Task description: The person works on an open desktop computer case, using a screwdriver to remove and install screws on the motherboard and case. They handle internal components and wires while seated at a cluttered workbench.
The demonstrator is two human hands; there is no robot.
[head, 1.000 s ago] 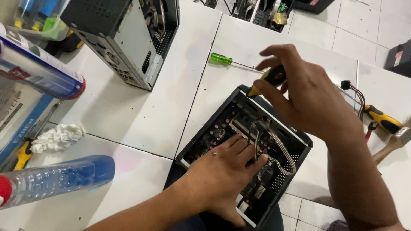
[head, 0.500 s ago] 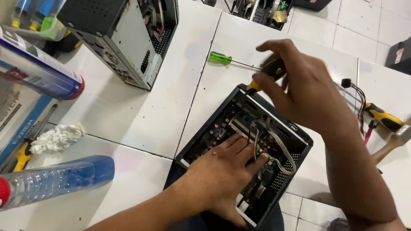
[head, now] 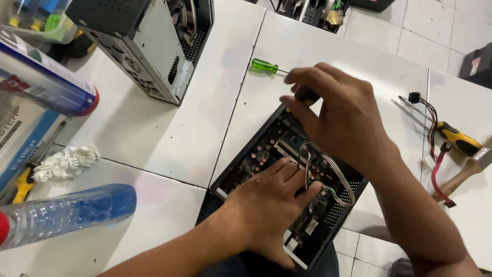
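Note:
An open black computer case (head: 241, 169) lies flat in front of me, its circuit board and a bundle of striped wires (head: 328, 177) exposed. My left hand (head: 271, 205) rests flat on the board inside the case, fingers spread near the wires. My right hand (head: 343, 113) hovers over the far end of the case, its fingers closed round the dark handle of a screwdriver (head: 306, 95) that points down into the case. The tip is hidden by my hand.
A green-handled screwdriver (head: 265, 65) lies on the white table beyond the case. A grey tower case (head: 148, 46) stands at the back left. A plastic bottle (head: 61, 213), a spray can (head: 46, 77) and a white rag (head: 66, 161) lie left. A yellow tool (head: 458, 138) and cables sit right.
My right hand with the screwdriver has dropped lower and closer over the far end of the case. My left hand stays on the board.

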